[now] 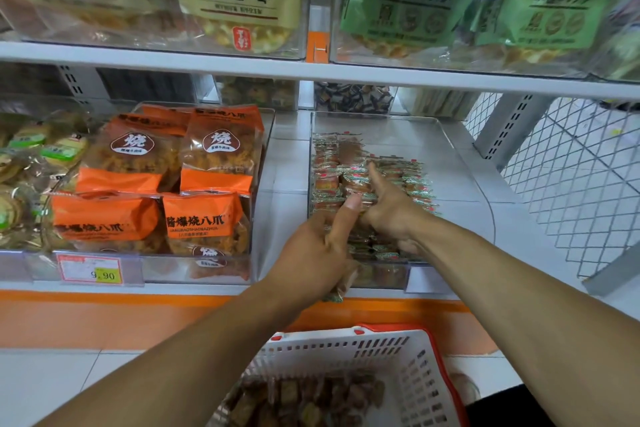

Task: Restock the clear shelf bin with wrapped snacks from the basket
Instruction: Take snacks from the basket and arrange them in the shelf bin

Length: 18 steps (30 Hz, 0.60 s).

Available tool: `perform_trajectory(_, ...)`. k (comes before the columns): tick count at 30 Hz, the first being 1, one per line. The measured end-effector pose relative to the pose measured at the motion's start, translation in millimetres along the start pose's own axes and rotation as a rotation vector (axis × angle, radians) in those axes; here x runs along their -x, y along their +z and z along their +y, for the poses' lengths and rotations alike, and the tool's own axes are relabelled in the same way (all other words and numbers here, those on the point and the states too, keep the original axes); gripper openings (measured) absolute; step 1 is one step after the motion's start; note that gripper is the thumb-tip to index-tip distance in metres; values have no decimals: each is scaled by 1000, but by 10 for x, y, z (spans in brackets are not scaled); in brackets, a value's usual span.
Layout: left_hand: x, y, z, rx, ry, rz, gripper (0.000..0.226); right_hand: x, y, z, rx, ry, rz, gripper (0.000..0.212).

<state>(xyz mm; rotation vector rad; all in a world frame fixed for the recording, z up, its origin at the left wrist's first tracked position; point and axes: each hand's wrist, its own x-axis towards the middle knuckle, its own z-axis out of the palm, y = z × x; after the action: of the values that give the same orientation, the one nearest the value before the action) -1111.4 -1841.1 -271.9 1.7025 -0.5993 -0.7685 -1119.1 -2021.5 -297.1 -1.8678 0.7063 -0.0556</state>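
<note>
The clear shelf bin (460, 163) stands on the lower shelf, its left half filled with rows of small wrapped snacks (346, 177). My left hand (315, 253) is at the bin's front wall with its thumb raised. Its fingers curl round a few wrapped snacks (336, 295) that stick out below the palm. My right hand (388, 208) is inside the bin on top of the pile, its index finger stretched straight along the snacks. Its other fingers curl down among them, and whether they hold one is hidden. The white basket (415, 367) with a red rim sits below, holding several brown wrapped snacks (311, 399).
Left of the bin, another clear bin holds orange snack bags (204, 218) behind a 9.90 price tag (90, 270). The upper shelf (207, 62) carries bins of larger bags close overhead. A wire mesh panel (571, 184) closes the shelf's right end.
</note>
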Motion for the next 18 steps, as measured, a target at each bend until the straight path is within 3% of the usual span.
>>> perform_trajectory(3,-3,-13,-29,9,-5,20,80,-7,12,-16,82,-51,71,118)
perform_trajectory(7,-10,-37,-66,-9,0,113,78,50,39,-16,191,-24,-22,106)
perform_trajectory(12,19,-21,-14,70,59,203,53,306,-52,-226,403,-127,35,107)
perform_trajectory(14,34,-21,22,107,126,268,49,501,-95,-302,409,-242,110,86)
perform_trajectory(15,44,-22,38,125,162,296,49,598,-112,-317,338,-293,119,64)
perform_trajectory(17,70,-11,77,119,241,345,54,839,-108,-365,20,-263,-24,15)
perform_trajectory(18,82,-3,90,89,273,365,58,941,-92,-375,-139,-204,-174,16)
